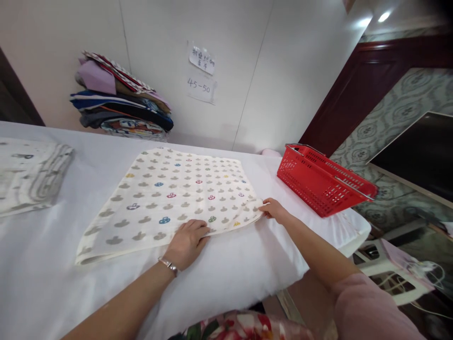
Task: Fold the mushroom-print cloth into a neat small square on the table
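A cream cloth point(191, 179) printed with grey shapes and a few coloured mushrooms lies spread and folded in layers on the white-covered table. My left hand point(187, 240), with a bracelet at the wrist, rests on the cloth's near edge, fingers stretched out over the fabric. At the near right corner, my right hand point(272, 209) pinches the cloth's edge between thumb and fingers. Small creases run through the fabric beside that corner. The fingertips of my right hand are partly hidden.
A red plastic basket point(322, 182) stands at the table's right end. Another folded patterned cloth point(31, 177) lies at the left. Against the wall sits a stack of folded fabrics point(122, 101). Right of the table is a white stool point(392, 269) with cables on it.
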Available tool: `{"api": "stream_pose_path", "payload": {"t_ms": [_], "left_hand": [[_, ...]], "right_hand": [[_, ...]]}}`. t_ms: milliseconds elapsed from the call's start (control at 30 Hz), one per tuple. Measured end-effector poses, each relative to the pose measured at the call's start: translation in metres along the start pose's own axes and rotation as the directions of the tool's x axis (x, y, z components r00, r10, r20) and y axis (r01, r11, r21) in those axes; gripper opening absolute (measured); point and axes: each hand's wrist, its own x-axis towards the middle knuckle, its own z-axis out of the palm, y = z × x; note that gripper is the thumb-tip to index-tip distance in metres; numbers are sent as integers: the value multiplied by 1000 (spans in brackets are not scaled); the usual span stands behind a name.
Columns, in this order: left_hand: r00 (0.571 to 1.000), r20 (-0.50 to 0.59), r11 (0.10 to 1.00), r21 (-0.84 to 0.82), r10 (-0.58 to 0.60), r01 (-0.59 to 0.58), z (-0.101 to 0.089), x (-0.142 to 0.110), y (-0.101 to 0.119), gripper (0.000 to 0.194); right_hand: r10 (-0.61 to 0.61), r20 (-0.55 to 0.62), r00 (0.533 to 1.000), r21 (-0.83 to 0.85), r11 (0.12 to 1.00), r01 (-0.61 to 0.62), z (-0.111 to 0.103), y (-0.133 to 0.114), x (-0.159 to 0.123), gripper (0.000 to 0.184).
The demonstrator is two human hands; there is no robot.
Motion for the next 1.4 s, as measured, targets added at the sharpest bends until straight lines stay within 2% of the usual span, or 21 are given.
{"api": "stream_pose_path", "payload": {"t_ms": [67,167,233,400,500,833,1033,1233,1300,1400], "left_hand": [[1000,3,1000,-2,1,-1,0,0,0,21],[1000,-6,1000,-7,1,-1,0,0,0,21],[1000,-8,1000,-10,4,-4,0,1,0,22],[1000,3,1000,-13,4,-4,-1,0,0,21],[1000,-6,1000,-18,5,-5,0,0,0,21],[1000,-5,1000,-29,-3,3,-1,1,1,21],[1000,-18,999,-39,-12,12,-1,1,2,20],[1000,-7,1000,-8,-16,16,-3,0,5,25],[1000,-10,1000,3,-13,13,-3,-1,5,27],[1000,-8,1000,7,-13,14,-2,-1,5,25]], "right_hand": [[-21,8,1000,24,1000,20,1,-5,0,31],[-113,-8,994,108,988,113,3,-14,2,32],[-123,-10,992,151,981,123,6,-15,4,33],[31,33,999,58,998,-33,11,9,8,36],[69,50,996,-8,998,-69,10,21,9,33],[145,109,983,-119,984,-132,7,15,7,33],[74,72,995,-25,997,-73,12,18,0,26],[-46,57,997,198,980,34,1,10,-3,12],[-62,70,996,237,970,44,-3,9,-4,14],[-24,119,993,234,972,-4,-6,15,-7,25]]}}
